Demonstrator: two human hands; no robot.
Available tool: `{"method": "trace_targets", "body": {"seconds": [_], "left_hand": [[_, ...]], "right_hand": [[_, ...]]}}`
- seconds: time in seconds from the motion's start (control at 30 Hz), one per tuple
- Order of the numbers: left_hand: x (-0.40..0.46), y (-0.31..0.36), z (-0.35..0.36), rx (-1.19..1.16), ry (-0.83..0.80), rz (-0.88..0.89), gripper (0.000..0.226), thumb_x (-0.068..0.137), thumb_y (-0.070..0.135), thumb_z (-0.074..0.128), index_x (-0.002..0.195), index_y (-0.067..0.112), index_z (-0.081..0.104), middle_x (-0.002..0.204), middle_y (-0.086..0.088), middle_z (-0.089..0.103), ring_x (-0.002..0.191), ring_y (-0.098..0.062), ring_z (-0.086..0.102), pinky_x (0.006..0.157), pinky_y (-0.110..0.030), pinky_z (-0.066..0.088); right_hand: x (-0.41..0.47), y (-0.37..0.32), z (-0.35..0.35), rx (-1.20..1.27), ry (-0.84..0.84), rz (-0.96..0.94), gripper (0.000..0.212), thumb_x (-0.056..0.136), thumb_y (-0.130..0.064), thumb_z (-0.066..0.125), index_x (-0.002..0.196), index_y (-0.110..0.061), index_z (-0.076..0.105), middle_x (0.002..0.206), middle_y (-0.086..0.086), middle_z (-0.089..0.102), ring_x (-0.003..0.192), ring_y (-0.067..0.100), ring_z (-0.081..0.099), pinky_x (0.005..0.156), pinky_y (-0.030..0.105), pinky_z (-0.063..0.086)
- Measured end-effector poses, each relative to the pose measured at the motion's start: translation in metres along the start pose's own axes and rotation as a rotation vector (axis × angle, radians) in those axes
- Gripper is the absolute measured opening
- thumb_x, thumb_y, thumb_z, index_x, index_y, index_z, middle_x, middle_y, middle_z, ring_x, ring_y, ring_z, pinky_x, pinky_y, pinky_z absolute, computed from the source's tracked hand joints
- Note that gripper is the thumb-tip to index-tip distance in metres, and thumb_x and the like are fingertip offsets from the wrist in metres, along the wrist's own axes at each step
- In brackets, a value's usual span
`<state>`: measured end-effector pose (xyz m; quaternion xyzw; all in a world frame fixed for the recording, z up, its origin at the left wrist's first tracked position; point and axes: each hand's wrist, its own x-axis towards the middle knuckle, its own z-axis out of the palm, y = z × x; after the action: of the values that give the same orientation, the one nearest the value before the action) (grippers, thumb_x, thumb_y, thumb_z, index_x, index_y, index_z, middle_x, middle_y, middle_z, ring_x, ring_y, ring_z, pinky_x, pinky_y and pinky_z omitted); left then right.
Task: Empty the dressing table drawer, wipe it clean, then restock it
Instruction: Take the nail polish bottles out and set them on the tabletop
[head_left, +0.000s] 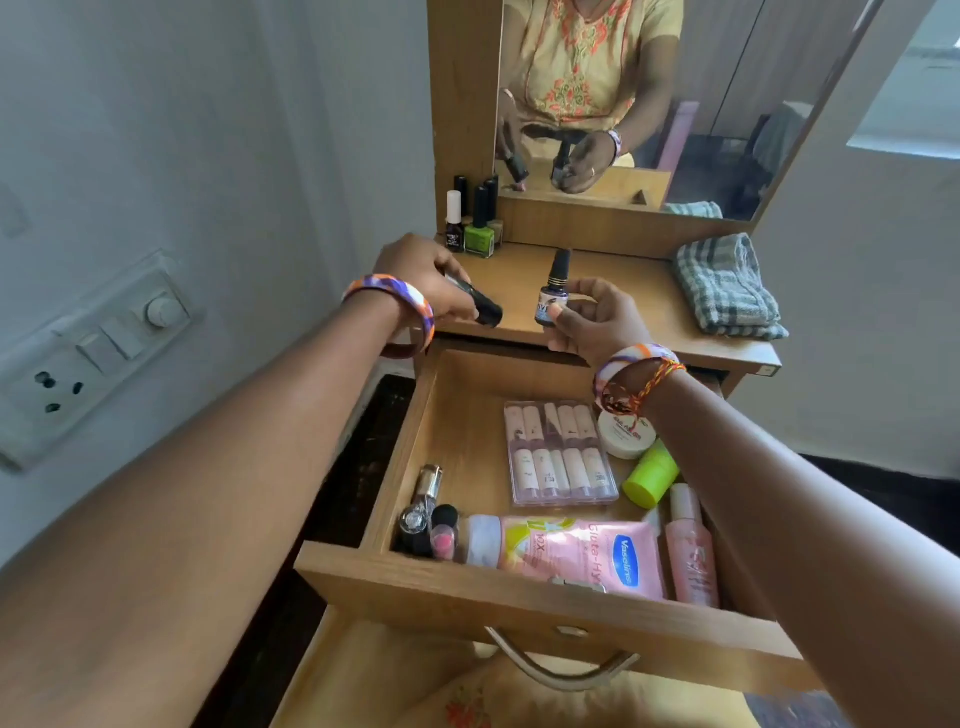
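Observation:
The wooden drawer (519, 597) stands pulled open below the dressing table top (613, 291). My left hand (421, 275) grips a small black-capped bottle (480, 304), held tilted over the table top's left part. My right hand (597, 317) holds a small nail polish bottle (550, 296) upright above the table top's front edge. Inside the drawer lie a clear case of tubes (558, 452), a pink Vaseline tube (571, 556), a pink bottle (691, 551), a green-capped bottle (649, 475), a white jar (621, 436) and lipsticks (431, 519).
Several nail polish bottles (475, 223) stand at the table top's back left corner. A folded checked cloth (727, 286) lies on its right side. A mirror (649, 93) rises behind. A switch panel (88, 353) is on the left wall.

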<state>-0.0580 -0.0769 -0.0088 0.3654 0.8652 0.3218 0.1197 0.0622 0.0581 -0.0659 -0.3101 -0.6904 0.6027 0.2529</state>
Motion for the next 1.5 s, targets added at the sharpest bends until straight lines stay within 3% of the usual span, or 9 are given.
{"method": "trace_targets", "body": {"seconds": [0.1, 0.23, 0.3, 0.5, 0.67, 0.93, 1.17, 1.37, 1.5], "left_hand": [[0.015, -0.003, -0.008, 0.003, 0.106, -0.014, 0.043, 0.068, 0.017, 0.08, 0.105, 0.002, 0.066, 0.103, -0.013, 0.067, 0.097, -0.026, 0.063, 0.08, -0.032, 0.052], [0.039, -0.009, -0.012, -0.075, 0.223, -0.019, 0.046, 0.068, 0.014, 0.081, 0.109, 0.001, 0.064, 0.111, -0.015, 0.066, 0.104, -0.027, 0.061, 0.085, -0.03, 0.05], [0.05, -0.01, -0.012, -0.102, 0.24, -0.008, 0.044, 0.069, 0.009, 0.078, 0.11, 0.003, 0.065, 0.112, -0.014, 0.066, 0.105, -0.027, 0.06, 0.086, -0.03, 0.048], [0.079, -0.017, -0.003, -0.18, 0.218, -0.001, 0.048, 0.073, 0.003, 0.072, 0.12, 0.008, 0.063, 0.116, -0.011, 0.066, 0.103, -0.024, 0.059, 0.089, -0.029, 0.048], [0.094, -0.024, 0.009, -0.199, 0.254, -0.001, 0.052, 0.074, 0.003, 0.072, 0.125, 0.01, 0.059, 0.125, -0.011, 0.062, 0.112, -0.025, 0.058, 0.094, -0.031, 0.048], [0.106, -0.033, 0.026, -0.255, 0.402, -0.027, 0.044, 0.077, 0.011, 0.074, 0.117, 0.004, 0.057, 0.119, -0.01, 0.063, 0.108, -0.022, 0.061, 0.084, -0.019, 0.044], [0.107, -0.034, 0.032, -0.267, 0.377, -0.058, 0.044, 0.078, 0.013, 0.074, 0.118, 0.005, 0.056, 0.119, -0.009, 0.064, 0.1, -0.018, 0.061, 0.081, -0.016, 0.044], [0.072, -0.034, 0.035, -0.28, 0.472, -0.077, 0.033, 0.078, 0.006, 0.071, 0.108, 0.005, 0.057, 0.098, -0.002, 0.057, 0.087, -0.014, 0.055, 0.078, -0.021, 0.049], [0.034, -0.029, 0.037, -0.127, 0.258, -0.017, 0.019, 0.078, 0.009, 0.07, 0.095, 0.01, 0.062, 0.087, 0.002, 0.058, 0.082, -0.013, 0.056, 0.071, -0.019, 0.043]], "right_hand": [[0.013, -0.008, 0.009, -0.11, -0.017, -0.039, 0.039, 0.09, -0.006, 0.057, 0.128, -0.007, 0.049, 0.102, 0.006, 0.059, 0.091, 0.017, 0.06, 0.057, 0.015, 0.054], [0.036, -0.009, 0.026, -0.257, 0.054, -0.06, 0.035, 0.083, -0.016, 0.067, 0.118, -0.014, 0.06, 0.104, 0.004, 0.064, 0.099, 0.025, 0.064, 0.083, 0.04, 0.056], [0.046, -0.009, 0.034, -0.307, 0.065, -0.061, 0.038, 0.079, -0.02, 0.071, 0.116, -0.014, 0.061, 0.103, 0.004, 0.066, 0.099, 0.024, 0.064, 0.087, 0.041, 0.055], [0.068, -0.012, 0.048, -0.395, 0.059, -0.093, 0.043, 0.079, -0.02, 0.072, 0.12, -0.013, 0.061, 0.106, 0.0, 0.065, 0.093, 0.012, 0.058, 0.083, 0.021, 0.048], [0.08, -0.014, 0.059, -0.434, 0.073, -0.12, 0.041, 0.081, -0.017, 0.069, 0.122, -0.014, 0.06, 0.117, 0.004, 0.066, 0.096, 0.013, 0.057, 0.074, 0.017, 0.044], [0.096, -0.015, 0.073, -0.362, 0.105, -0.097, 0.037, 0.081, -0.012, 0.069, 0.118, -0.011, 0.06, 0.116, 0.005, 0.064, 0.097, 0.013, 0.058, 0.08, 0.018, 0.044], [0.102, -0.014, 0.083, -0.243, 0.184, -0.053, 0.031, 0.078, -0.005, 0.07, 0.107, -0.008, 0.061, 0.095, 0.003, 0.062, 0.086, 0.011, 0.055, 0.081, 0.02, 0.048], [0.081, -0.011, 0.067, -0.316, 0.197, -0.069, 0.022, 0.077, 0.0, 0.067, 0.094, -0.013, 0.062, 0.09, 0.001, 0.063, 0.081, 0.01, 0.057, 0.062, 0.011, 0.044], [0.054, -0.013, 0.055, -0.353, 0.116, -0.065, 0.027, 0.078, 0.002, 0.065, 0.072, -0.021, 0.051, 0.084, 0.001, 0.063, 0.076, 0.013, 0.059, 0.071, 0.023, 0.053]]}}
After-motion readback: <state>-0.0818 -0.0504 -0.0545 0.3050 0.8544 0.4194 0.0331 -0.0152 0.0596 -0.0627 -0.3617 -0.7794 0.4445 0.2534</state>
